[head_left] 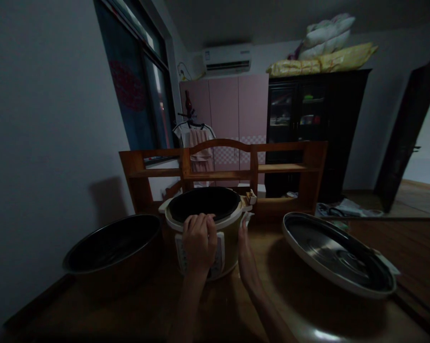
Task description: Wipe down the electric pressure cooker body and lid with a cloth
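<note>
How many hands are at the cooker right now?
2: the left hand at the front of the cooker, the right hand beside its right side, near a white cloth. No others show.

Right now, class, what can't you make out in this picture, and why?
In the head view:
Cooker: inside bottom, lost in darkness; panel's middle, behind left hand.
White scrap by right hand: too small, dim.
Left forearm: cut by bottom edge.
Cabinet contents: too small, dark.
</note>
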Demonstrator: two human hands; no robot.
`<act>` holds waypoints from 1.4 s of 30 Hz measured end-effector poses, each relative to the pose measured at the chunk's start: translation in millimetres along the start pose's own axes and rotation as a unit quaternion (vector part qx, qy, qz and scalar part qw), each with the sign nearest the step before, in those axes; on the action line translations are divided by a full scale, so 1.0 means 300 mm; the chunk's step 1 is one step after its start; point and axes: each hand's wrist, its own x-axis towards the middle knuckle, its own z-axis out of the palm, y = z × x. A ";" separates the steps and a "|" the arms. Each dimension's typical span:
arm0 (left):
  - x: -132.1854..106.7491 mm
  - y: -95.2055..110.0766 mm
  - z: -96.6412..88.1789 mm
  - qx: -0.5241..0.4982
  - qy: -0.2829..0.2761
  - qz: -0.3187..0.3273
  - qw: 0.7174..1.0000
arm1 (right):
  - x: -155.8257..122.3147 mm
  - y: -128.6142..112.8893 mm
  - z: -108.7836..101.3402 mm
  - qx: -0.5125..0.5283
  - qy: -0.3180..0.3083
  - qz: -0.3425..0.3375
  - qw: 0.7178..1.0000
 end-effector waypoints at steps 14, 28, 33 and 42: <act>0.008 -0.013 -0.032 -0.067 -0.042 -0.005 0.997 | -0.273 0.149 0.079 -0.001 -0.010 0.153 0.988; 0.003 -0.017 -0.032 -0.055 -0.053 0.001 0.997 | -0.207 -0.063 0.049 -0.164 -0.118 -0.108 0.973; 0.003 -0.011 -0.032 -0.050 -0.047 0.000 0.998 | -0.269 0.017 0.025 -0.156 -0.086 -0.029 0.984; 0.004 -0.013 -0.020 -0.022 -0.036 0.015 0.999 | -0.225 0.078 -0.018 -0.052 -0.015 0.158 0.986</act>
